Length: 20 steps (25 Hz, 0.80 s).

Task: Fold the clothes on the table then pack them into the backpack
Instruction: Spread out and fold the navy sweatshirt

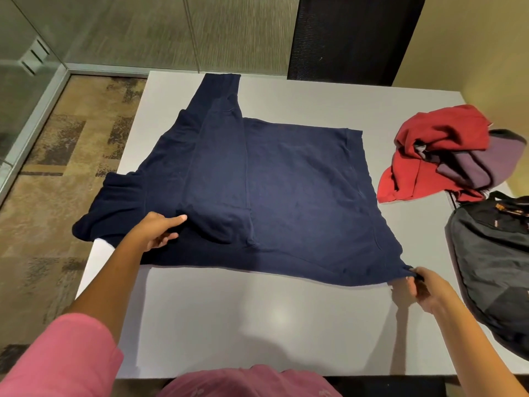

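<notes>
The left hand [159,230] rests on the navy top [286,190] near its 8 o'clock edge, index finger stretched straight toward 3 o'clock along a fold, the other fingers curled under and seemingly pinching a bit of cloth, though the grip is hard to make out. The right hand [426,287] pinches the top's 5 o'clock corner between thumb and curled fingers, drawing it taut off the cloth's edge. The top lies spread flat on the grey table [257,325], 1 sleeve folded across the body toward 12 o'clock, the other bunched at 9 o'clock. At 2 o'clock of the top sits a crumpled red and purple pile [440,156]; at 4 o'clock a dark backpack [492,259] overhangs the table edge.
</notes>
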Available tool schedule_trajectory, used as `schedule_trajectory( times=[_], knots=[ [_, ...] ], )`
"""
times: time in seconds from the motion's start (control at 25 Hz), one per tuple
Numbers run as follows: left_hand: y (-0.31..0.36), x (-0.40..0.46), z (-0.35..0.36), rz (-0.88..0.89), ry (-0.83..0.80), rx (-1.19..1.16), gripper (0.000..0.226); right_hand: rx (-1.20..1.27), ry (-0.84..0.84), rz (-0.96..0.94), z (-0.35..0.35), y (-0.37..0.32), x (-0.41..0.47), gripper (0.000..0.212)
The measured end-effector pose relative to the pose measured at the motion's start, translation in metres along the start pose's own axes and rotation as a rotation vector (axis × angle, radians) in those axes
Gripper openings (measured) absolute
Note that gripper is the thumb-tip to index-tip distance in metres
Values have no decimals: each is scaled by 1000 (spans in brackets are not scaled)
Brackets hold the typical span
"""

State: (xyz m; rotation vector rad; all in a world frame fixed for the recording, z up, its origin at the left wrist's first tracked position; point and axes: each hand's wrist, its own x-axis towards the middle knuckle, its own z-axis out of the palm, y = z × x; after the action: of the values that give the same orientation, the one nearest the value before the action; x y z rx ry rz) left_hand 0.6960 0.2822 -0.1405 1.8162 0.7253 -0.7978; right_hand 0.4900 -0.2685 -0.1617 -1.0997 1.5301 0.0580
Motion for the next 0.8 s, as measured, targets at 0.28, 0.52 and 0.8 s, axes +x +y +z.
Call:
schedule_trajectory(
  times=[0.28, 0.52, 0.8],
  knots=[
    [20, 8, -9, 206, 123, -461, 20, 294, -96, -59, 52, -68, -21, 24],
    [38, 16, -23, 352, 191, -141, 26, 212, -185, -283, 99, -88, -22, 9],
    [-32, 16, -40, 183, 532, 478, 39, -540, 65, -525, 84, -36, 9, 38]
  ],
)
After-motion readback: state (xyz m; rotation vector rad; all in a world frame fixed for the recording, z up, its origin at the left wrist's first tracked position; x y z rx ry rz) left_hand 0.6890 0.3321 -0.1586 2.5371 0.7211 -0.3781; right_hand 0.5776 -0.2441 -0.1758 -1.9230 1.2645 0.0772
